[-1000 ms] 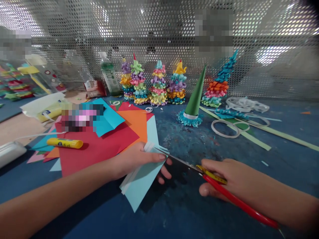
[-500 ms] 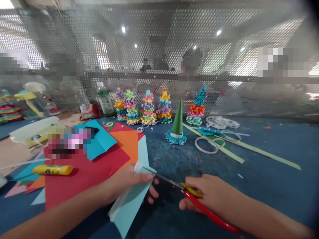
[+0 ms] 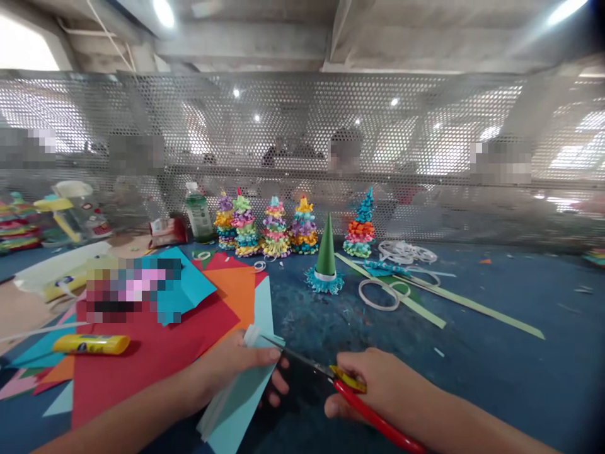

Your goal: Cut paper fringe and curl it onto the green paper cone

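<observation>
A glue stick lies on red paper. The left hand grips folded pale blue paper, and the scissors' blades reach over its top edge. The right hand closes around their red handle. A green paper cone stands farther back.

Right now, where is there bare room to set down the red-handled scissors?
The open blue tabletop between the green paper cone and the right hand is free, as is the stretch to the right, in front of the long pale green paper strip, with only small scraps. It's crowded left, around the red paper sheet and yellow glue stick.
</observation>
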Demonstrator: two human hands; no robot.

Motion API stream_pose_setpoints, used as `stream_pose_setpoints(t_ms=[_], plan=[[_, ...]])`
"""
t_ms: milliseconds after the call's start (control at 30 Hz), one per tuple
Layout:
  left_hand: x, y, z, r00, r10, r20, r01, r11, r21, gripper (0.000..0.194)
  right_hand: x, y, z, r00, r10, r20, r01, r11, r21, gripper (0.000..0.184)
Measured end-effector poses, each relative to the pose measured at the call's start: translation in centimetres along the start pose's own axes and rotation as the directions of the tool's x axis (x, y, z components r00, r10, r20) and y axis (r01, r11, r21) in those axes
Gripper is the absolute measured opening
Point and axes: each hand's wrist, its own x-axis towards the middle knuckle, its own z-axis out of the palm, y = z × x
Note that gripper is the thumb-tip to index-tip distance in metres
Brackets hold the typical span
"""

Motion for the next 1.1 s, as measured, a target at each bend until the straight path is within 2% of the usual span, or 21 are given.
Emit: stream_pose_setpoints(t_ms=[200, 333, 467, 667, 767, 867, 967, 1100], plan=[[0.0, -0.2, 0.1, 0.999, 0.025, 0.036, -0.024, 0.999, -0.021, 0.046, -0.1, -0.6, -0.5, 0.999, 0.040, -0.015, -0.041, 0.999, -0.035, 0.066], [0.2, -0.3, 0.0, 0.999, 0.023, 0.027, -0.022, 1.000, -0.007, 0.048, -0.4, -0.5, -0.5, 1.000, 0.025, -0.005, -0.025, 0.999, -0.029, 0.064], [0.4, -0.4, 0.0, 0.999, 0.032, 0.014, -0.033, 0.999, 0.013, 0.049, -1.1, -0.4, -0.7, 0.998, -0.050, 0.032, 0.051, 0.999, -0.019, 0.055], [-0.5, 0.3, 0.5, 0.999, -0.001, 0.051, -0.001, 1.000, 0.027, 0.045, -2.6, -0.8, -2.4, 0.987, -0.019, 0.158, 0.038, 0.993, -0.115, 0.054], [-0.8, 0.7, 0.8, 1.000, 0.021, 0.004, -0.021, 1.000, 0.019, 0.047, -3.1, -0.7, -2.7, 0.980, -0.047, 0.191, 0.071, 0.990, -0.120, 0.054], [-0.8, 0.7, 1.1, 0.999, 0.011, -0.053, -0.009, 0.999, 0.031, 0.051, -3.5, -0.2, -2.3, 0.983, -0.034, 0.181, 0.052, 0.994, -0.097, 0.053], [-0.8, 0.7, 1.8, 0.997, 0.011, -0.079, -0.005, 0.998, 0.070, 0.054, -3.9, 0.5, -2.0, 0.987, -0.019, 0.160, 0.032, 0.997, -0.074, 0.054], [-1.1, 1.3, 3.9, 0.995, 0.030, -0.091, -0.020, 0.994, 0.110, 0.052, -4.6, 1.1, -2.5, 0.987, -0.002, 0.159, 0.011, 0.998, -0.055, 0.053]])
